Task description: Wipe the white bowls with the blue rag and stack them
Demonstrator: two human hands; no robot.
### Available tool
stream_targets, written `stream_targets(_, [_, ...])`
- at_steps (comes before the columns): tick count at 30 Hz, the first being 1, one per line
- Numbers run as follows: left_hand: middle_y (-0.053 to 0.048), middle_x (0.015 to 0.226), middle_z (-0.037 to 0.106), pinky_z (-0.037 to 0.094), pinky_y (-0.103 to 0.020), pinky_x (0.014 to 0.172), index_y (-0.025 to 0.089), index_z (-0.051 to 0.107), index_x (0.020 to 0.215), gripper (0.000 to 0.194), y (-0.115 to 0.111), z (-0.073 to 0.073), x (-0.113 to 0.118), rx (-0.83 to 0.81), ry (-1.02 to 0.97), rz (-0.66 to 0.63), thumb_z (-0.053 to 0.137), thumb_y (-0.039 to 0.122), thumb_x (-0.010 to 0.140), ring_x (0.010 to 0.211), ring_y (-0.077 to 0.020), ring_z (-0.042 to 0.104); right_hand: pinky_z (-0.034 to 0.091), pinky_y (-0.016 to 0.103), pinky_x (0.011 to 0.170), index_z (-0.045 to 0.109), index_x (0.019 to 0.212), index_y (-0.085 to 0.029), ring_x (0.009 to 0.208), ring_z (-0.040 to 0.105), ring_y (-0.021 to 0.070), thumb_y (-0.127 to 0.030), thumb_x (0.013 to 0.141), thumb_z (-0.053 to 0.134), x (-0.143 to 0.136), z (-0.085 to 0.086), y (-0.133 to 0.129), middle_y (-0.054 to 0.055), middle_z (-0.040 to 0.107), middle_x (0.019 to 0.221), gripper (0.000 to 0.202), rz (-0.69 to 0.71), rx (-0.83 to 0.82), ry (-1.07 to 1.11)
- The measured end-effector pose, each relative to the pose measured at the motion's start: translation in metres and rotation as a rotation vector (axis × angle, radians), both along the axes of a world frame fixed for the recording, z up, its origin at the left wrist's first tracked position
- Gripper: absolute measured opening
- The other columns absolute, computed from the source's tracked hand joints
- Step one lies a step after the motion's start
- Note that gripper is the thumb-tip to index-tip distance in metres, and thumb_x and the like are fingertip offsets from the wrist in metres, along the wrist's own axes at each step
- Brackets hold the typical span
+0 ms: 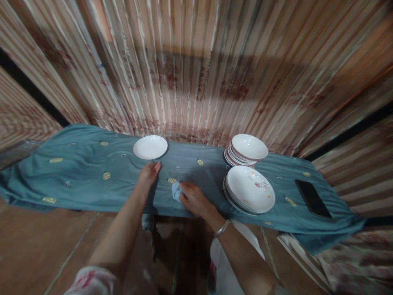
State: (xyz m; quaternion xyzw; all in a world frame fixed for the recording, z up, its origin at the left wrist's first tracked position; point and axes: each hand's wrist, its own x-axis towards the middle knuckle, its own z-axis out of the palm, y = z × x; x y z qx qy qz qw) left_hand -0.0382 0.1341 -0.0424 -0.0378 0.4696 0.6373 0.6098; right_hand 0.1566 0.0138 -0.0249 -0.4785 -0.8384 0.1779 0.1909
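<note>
A white plate lies flat near the far edge of the cloth-covered table. Just in front of it is my left hand, palm partly turned up, fingers apart and nothing in them; whether the fingertips touch the rim I cannot tell. My right hand is closed around a light blue cloth low over the table, near its front edge. To the right of that hand sits a stack of white plates with a floral pattern. Behind this stack stands a pile of white bowls with red-edged rims.
The table has a teal cloth with yellow motifs. A black phone lies at its right end. Pleated striped curtains hang close behind, and a tiled floor shows in front.
</note>
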Motion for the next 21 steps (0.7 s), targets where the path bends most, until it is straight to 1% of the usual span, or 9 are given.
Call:
stream_targets(3, [-0.007,0.089,0.065,0.057,-0.022,0.070,0.017,0.055,0.101,0.015,0.013,-0.003,-0.001,0.010,0.094,0.030,0.043,0.011,0.094,0.076,-0.0129,0.068,0.047,0.032,0.091,0.060,0.101,-0.017,0.096,0.063,0.0208,-0.009,0.084,0.046,-0.001,-0.005,0.001,0.010,0.069,0.101,0.023,0.010,0.012,0.040])
stream_targets(6, [-0.009,0.087,0.066,0.058,-0.026,0.073,0.015,0.056,0.095,0.012,0.022,-0.005,-0.003,0.014,0.154,0.042,0.044,0.013,0.094,0.079,-0.0158,0.070,0.047,0.034,0.093,0.060,0.103,-0.017,0.099,0.063,0.0209,-0.008,0.083,0.048,0.003,-0.008,0.001,0.010,0.069,0.104,0.025,-0.008,0.021,0.045])
stream_targets(9, [-0.012,0.084,0.067,0.059,-0.029,0.074,0.012,0.057,0.095,0.016,0.027,-0.006,-0.006,0.005,0.185,0.031,0.041,0.008,0.092,0.078,-0.0179,0.071,0.047,0.034,0.095,0.060,0.103,-0.016,0.100,0.063,0.0206,-0.006,0.083,0.049,0.009,-0.005,0.002,0.011,0.069,0.105,0.025,-0.019,0.025,0.067])
stream_targets(12, [-0.012,0.080,0.069,0.059,-0.029,0.073,0.011,0.058,0.098,0.022,0.027,-0.006,-0.007,-0.004,0.204,0.011,0.042,0.001,0.087,0.076,-0.0180,0.072,0.047,0.033,0.095,0.060,0.104,-0.017,0.101,0.064,0.0197,-0.006,0.084,0.049,0.015,0.000,0.003,0.010,0.069,0.107,0.025,-0.046,-0.001,0.092])
stream_targets(16, [-0.011,0.074,0.070,0.060,-0.029,0.070,0.011,0.059,0.100,0.026,0.015,-0.005,0.000,0.003,0.226,-0.026,0.045,-0.001,0.082,0.071,-0.0187,0.072,0.046,0.033,0.097,0.059,0.107,-0.017,0.106,0.063,0.0197,-0.007,0.086,0.049,0.017,0.005,0.006,0.010,0.068,0.112,0.025,-0.093,-0.027,0.125])
stream_targets(18, [-0.010,0.069,0.069,0.060,-0.028,0.068,0.010,0.059,0.097,0.024,0.003,-0.005,0.006,0.011,0.238,-0.061,0.045,-0.002,0.082,0.068,-0.0189,0.072,0.046,0.033,0.098,0.059,0.108,-0.017,0.108,0.063,0.0200,-0.008,0.087,0.048,0.015,0.005,0.007,0.010,0.068,0.113,0.025,-0.111,-0.019,0.140])
stream_targets(21, [-0.011,0.064,0.068,0.059,-0.029,0.071,0.009,0.059,0.091,0.020,-0.019,-0.005,0.016,0.023,0.254,-0.123,0.048,-0.003,0.080,0.069,-0.0203,0.073,0.046,0.034,0.100,0.059,0.109,-0.017,0.110,0.062,0.0205,-0.009,0.087,0.048,0.011,0.003,0.011,0.011,0.067,0.116,0.026,-0.133,-0.005,0.152])
